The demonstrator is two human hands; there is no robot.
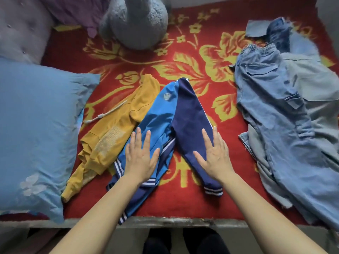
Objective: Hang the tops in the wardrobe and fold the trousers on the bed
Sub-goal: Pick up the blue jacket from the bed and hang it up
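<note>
The bed's red blanket with yellow flowers fills the view, and its near edge runs just behind both wrists. Well out to the left of the left hand lies a big light-blue pillow, cut off by the frame's left side. Well apart to the right of the right hand is a heap of pale denim trousers, running out of the frame at right and bottom. How many pairs lie in it is hard to tell, perhaps two or more, with a darker denim piece at its far end. Under both hands lies a blue track jacket, half bright blue and half navy, with its lower hem hanging over the bed edge. A yellow hooded top lies just left of the left hand, partly tucked under the jacket, with its cuff end against the pillow. Far ahead of the hands sits a grey fleecy shape, its top cut off. The left hand lies flat with straight, spread fingers on the bright blue panel. The right hand lies the same way on the navy sleeve. Bare blanket shows between the wrists, between the right hand and the denim, and ahead of the jacket's collar.
</note>
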